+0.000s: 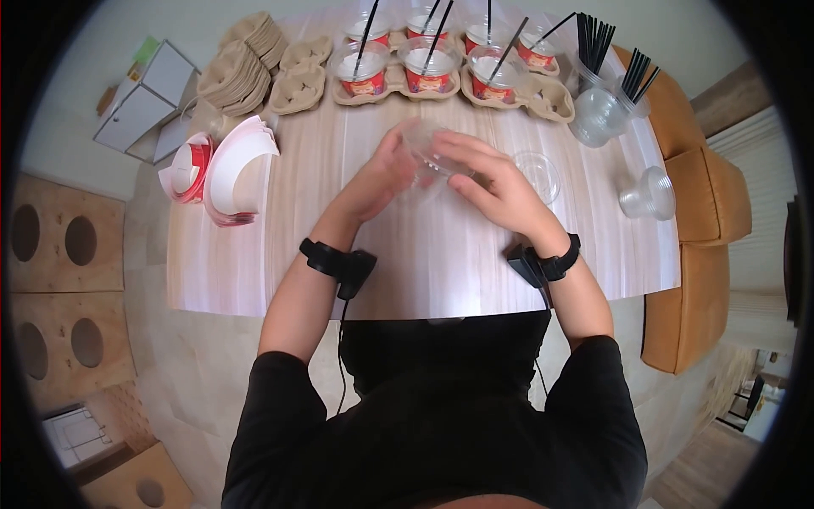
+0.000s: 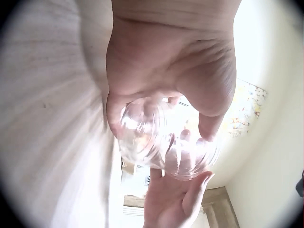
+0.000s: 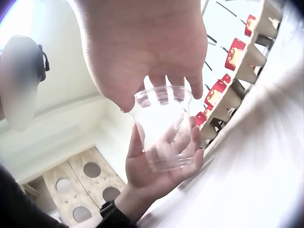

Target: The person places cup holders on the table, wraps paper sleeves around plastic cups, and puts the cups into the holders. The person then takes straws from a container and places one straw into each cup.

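Note:
A transparent plastic cup (image 3: pixel 164 126) is held between both hands over the middle of the table, in front of the drink carriers. My left hand (image 1: pixel 380 176) grips its base end, fingers and thumb curled about the wall. At the wide rim, my right hand (image 1: pixel 502 185) holds with its thumb on one side and fingers on the other. Through the clear wall of the cup (image 2: pixel 142 135), fingers show in the left wrist view. A round clear lid (image 1: pixel 538 176) lies flat on the table beside the right hand.
Cardboard carriers (image 1: pixel 397 83) hold several red-wrapped, lidded cups with black straws. Stacked carriers (image 1: pixel 233 78) stand back left, near white-and-red paper sleeves (image 1: pixel 233 174). At right are a clear container (image 1: pixel 598 119), black straws (image 1: pixel 596 44) and clear cups (image 1: pixel 649 195) lying sideways.

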`<state>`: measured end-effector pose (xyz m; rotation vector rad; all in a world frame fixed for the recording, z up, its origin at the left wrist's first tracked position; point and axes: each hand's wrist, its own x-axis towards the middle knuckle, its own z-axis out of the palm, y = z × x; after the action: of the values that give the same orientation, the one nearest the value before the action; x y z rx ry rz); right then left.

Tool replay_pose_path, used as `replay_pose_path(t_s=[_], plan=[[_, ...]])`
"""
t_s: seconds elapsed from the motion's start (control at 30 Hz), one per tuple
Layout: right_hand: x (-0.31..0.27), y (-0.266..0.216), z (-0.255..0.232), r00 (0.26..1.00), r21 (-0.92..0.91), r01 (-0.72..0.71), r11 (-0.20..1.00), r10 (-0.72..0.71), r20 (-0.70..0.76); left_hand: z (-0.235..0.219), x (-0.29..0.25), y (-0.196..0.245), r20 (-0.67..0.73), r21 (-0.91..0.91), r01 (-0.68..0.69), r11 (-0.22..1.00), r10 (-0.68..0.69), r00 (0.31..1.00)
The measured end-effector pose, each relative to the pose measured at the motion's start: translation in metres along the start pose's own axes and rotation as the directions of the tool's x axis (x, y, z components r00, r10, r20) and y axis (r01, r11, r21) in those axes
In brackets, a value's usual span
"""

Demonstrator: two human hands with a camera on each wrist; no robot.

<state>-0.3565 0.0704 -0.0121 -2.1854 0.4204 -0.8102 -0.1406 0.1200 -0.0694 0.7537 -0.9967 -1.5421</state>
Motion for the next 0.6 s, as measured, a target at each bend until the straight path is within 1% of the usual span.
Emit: replay_pose_path(t_s=[0.07,0.1,0.13,0.17,0.2,0.23,0.27,0.3,0.33,0.37,0.4,0.43,0.47,0.5,0.53,0.57,0.6], plan=[[0.000,0.007,0.003,0.998,0.115,-0.047,0.992,0.042,0.051,0.004,-0.001,0.000,-0.015,0.034,0.022,0.999,-0.022,1.000],[-0.001,0.010,0.003,0.998,0.113,-0.059,0.992,0.055,0.038,0.009,-0.003,0.000,-0.031,0.064,0.042,0.997,-0.040,0.999],[-0.002,0.012,0.001,0.993,0.202,-0.094,0.975,0.077,0.090,0.011,-0.004,0.000,-0.011,0.062,0.058,0.996,-0.058,0.998],[-0.004,0.013,-0.002,0.986,0.282,-0.128,0.951,0.092,0.138,0.009,-0.005,0.003,0.024,0.095,0.047,0.994,-0.050,0.998],[-0.006,0.011,-0.004,0.987,0.269,-0.139,0.953,0.110,0.118,0.008,-0.005,0.004,0.061,0.124,0.030,0.992,-0.038,0.997],[-0.006,0.006,-0.006,0.996,0.166,-0.053,0.985,0.040,0.079,0.007,-0.004,0.002,0.086,0.117,0.036,0.992,-0.047,0.995],[-0.008,0.003,-0.012,0.998,0.055,0.031,0.998,-0.034,0.053,0.005,-0.004,0.000,0.074,0.070,0.025,0.997,-0.030,0.997],[-0.011,-0.001,-0.023,0.999,0.041,0.018,0.999,-0.020,0.044,0.004,-0.002,-0.002,0.057,0.022,0.014,1.000,-0.015,0.998],[-0.014,-0.004,-0.037,0.995,-0.001,-0.089,0.996,0.089,0.040,0.003,-0.001,-0.002,0.073,0.014,0.020,1.000,-0.021,0.997],[-0.019,-0.003,-0.050,0.980,-0.038,-0.195,0.980,0.196,0.032,0.003,0.000,-0.002,0.043,0.000,0.005,1.000,-0.005,0.999],[-0.026,0.004,-0.062,0.978,-0.044,-0.205,0.978,0.206,0.027,0.002,-0.001,-0.001,0.009,-0.013,-0.012,1.000,0.012,1.000],[-0.036,0.013,-0.077,0.950,-0.244,-0.299,0.923,0.311,0.012,0.001,-0.001,-0.001,0.017,-0.021,-0.009,1.000,0.009,1.000],[-0.044,0.022,-0.091,0.913,-0.433,-0.376,0.819,0.407,-0.023,0.000,0.000,-0.002,-0.021,0.009,-0.031,0.999,0.032,0.999],[-0.051,0.031,-0.102,0.911,-0.441,-0.381,0.813,0.412,-0.027,-0.001,0.001,-0.002,-0.057,0.039,-0.056,0.998,0.058,0.997],[-0.058,0.042,-0.112,0.860,-0.520,-0.478,0.708,0.497,-0.115,-0.001,0.001,-0.003,-0.049,0.031,-0.059,0.998,0.060,0.997],[-0.065,0.048,-0.116,0.798,-0.580,-0.568,0.584,0.564,-0.213,-0.001,0.000,-0.003,-0.057,0.051,-0.124,0.991,0.127,0.990],[-0.070,0.054,-0.118,0.795,-0.585,-0.573,0.575,0.562,-0.227,-0.001,0.002,-0.003,-0.058,0.074,-0.192,0.979,0.196,0.979]])
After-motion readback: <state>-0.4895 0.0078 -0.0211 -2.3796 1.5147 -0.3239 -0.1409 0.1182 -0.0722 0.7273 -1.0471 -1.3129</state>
